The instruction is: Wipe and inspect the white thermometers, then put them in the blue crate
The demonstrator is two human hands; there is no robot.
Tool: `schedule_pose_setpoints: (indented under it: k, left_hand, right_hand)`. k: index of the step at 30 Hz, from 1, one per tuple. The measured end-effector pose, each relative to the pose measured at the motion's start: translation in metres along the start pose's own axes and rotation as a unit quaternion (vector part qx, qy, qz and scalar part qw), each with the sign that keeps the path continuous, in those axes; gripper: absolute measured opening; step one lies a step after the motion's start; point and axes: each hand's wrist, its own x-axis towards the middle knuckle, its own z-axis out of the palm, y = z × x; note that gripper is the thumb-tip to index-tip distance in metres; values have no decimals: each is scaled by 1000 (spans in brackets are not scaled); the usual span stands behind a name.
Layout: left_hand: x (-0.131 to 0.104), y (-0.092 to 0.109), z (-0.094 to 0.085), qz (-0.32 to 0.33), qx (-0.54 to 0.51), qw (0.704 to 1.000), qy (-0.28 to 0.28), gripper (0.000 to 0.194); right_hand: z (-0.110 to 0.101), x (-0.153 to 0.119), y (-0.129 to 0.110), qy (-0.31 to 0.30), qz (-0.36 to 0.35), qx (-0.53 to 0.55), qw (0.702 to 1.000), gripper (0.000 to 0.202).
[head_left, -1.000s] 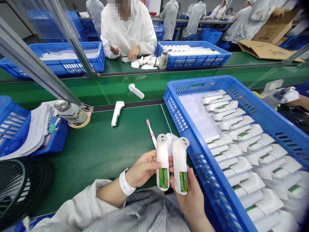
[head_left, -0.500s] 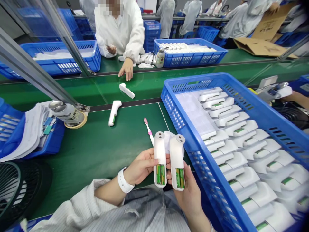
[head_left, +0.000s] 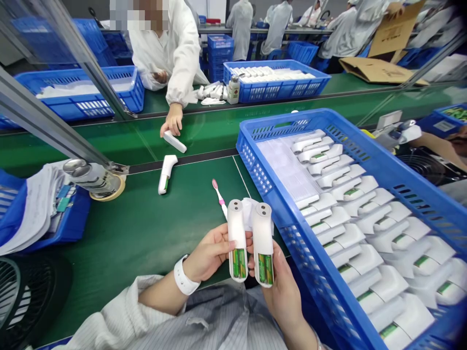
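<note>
My left hand (head_left: 209,253) is closed round a white infrared thermometer (head_left: 237,226), held upright with its battery bay uncovered and green batteries showing. Beside it, my right hand (head_left: 282,282) grips a second white thermometer (head_left: 262,228), its green batteries also exposed. Both heads point up, each with two dark round spots. Just behind them lie a pink and white toothbrush (head_left: 220,197) and a white cloth or tissue (head_left: 248,209), partly hidden. Farther off, another thermometer (head_left: 167,174) rests on the green table. A co-worker's hand (head_left: 172,119) touches one more thermometer (head_left: 175,141) on the green belt.
A large blue crate (head_left: 284,214) at right holds rows of thermometers. A metal can (head_left: 93,177) stands in a tape roll at left, near a blue bin of papers (head_left: 36,209) and a black fan (head_left: 25,296). Across the belt, a co-worker (head_left: 164,58) stands between blue crates.
The co-worker's hand has come down onto the thermometer on the belt. My view has shifted slightly to the right. Both my hands keep their hold on the two thermometers.
</note>
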Motion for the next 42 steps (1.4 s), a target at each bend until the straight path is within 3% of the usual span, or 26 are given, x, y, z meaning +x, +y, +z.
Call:
schedule_pose_setpoints:
  k: [7,15,18,21,24,27,35,39,42]
  left_hand:
    - [-3,-4,0,41,-11,998,-54,52]
    - [-6,-4,-1,53,-9,996,-73,47]
    - [-5,-3,1,82,15,995,-53,53]
    - [-3,-3,2,108,52,993,-15,64]
    - [-3,-3,1,122,83,989,6,73]
    - [-3,-2,1,128,115,985,13,80]
    - [-4,0,4,126,157,979,10,83]
    - [-6,-3,4,175,232,955,67,73]
    - [-8,-6,3,153,231,954,116,78]
  right_hand:
    - [-13,-2,10,-26,-52,-17,998,33]
    - [1,-8,0,-12,-77,-44,996,29]
    - [-3,-7,5,-2,-89,-62,994,29]
    - [-8,-7,11,15,-82,-68,994,44]
    - [-10,-5,13,-22,-53,-80,995,42]
    - [-10,-4,12,-56,-45,-94,993,36]
    - [-5,-5,10,-64,-44,-85,993,55]
    - [-3,-6,8,-10,-34,-119,992,61]
    - [-2,-5,6,34,-34,-152,987,68]
